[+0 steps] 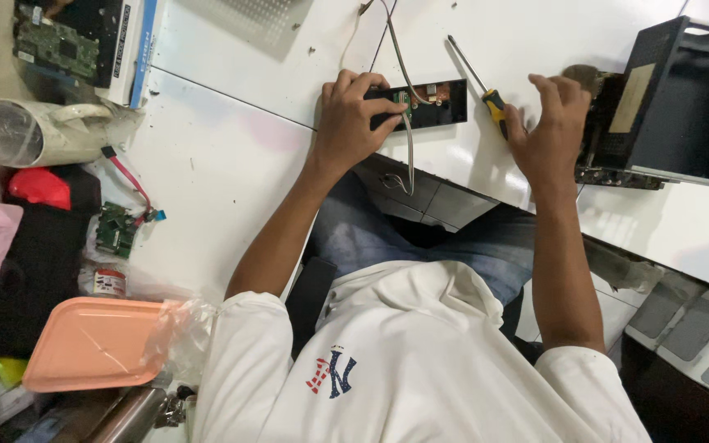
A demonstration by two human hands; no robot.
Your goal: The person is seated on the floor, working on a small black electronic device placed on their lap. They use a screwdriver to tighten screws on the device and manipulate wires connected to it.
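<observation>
- Left hand (353, 115) rests on the left end of a black panel (428, 103), fingers curled over its top edge and thumb side pressed on it, gripping it against the white desk (223, 164).
- The panel lies flat near the desk's front edge; its long axis runs left to right across the view, right end tipped slightly up; a small green board and reddish part show on its face.
- Grey wires (408, 123) run from the panel's middle, one up across the desk, one looping down over the edge.
- Right hand (550, 123) is spread, fingers fanned apart and holding nothing; its thumb side just touches the handle of a screwdriver (479, 82).
- The screwdriver lies flat just right of the panel; its shaft points up-left, yellow-and-black handle down-right.
- A black case (683, 98) stands right of that hand; whether fingertips touch it I cannot tell.
- Far left lie a circuit board (115, 230), a red cable (129, 179) and a pink tray (92, 340).
</observation>
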